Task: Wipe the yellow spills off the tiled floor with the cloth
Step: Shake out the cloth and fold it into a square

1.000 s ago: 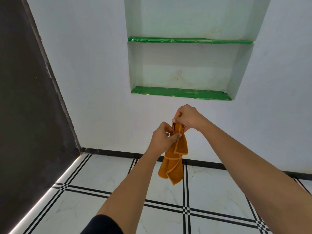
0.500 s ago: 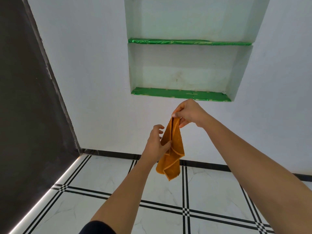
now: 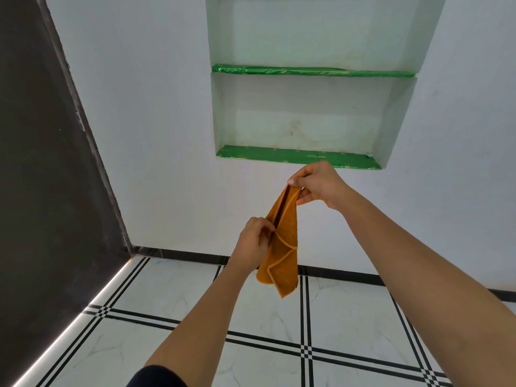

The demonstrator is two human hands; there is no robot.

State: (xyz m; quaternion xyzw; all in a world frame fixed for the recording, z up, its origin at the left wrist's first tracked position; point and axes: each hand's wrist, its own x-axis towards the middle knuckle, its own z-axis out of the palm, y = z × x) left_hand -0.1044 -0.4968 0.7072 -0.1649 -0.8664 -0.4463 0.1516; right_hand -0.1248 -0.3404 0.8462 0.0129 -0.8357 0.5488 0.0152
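An orange cloth (image 3: 282,247) hangs in the air in front of the white wall, folded and drooping to a point. My right hand (image 3: 318,184) pinches its top corner. Lower down, my left hand (image 3: 254,241) grips the cloth's left edge at mid-height. The white tiled floor (image 3: 173,289) with black double lines lies below. No yellow spills show on the tiles in view.
A recessed wall niche (image 3: 304,115) with two green-lined shelves sits above my hands. A dark wall (image 3: 47,191) stands to the left, with a bright strip along its base. A black skirting runs along the white wall's foot.
My right hand rose with the cloth's top corner. My left hand let go, slid down the cloth, and now grips its edge lower down, so the cloth hangs longer.
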